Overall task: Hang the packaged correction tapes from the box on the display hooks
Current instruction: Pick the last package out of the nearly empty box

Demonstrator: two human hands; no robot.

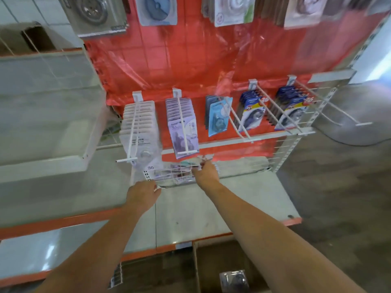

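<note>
The wire basket (232,166) on the shelf (211,208) is holding loose purple correction tape packs (175,169). The right hand (206,173) is pinching one pack inside it; the left hand (143,194) is gripping the basket's front rim. Filled display hooks (182,123) are hanging above.

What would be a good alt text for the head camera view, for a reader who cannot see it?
A person's right hand reaches into a wire basket of purple packaged correction tapes, while the left hand holds the basket's front edge. Above, display hooks on a red back panel carry rows of similar packs.
</note>
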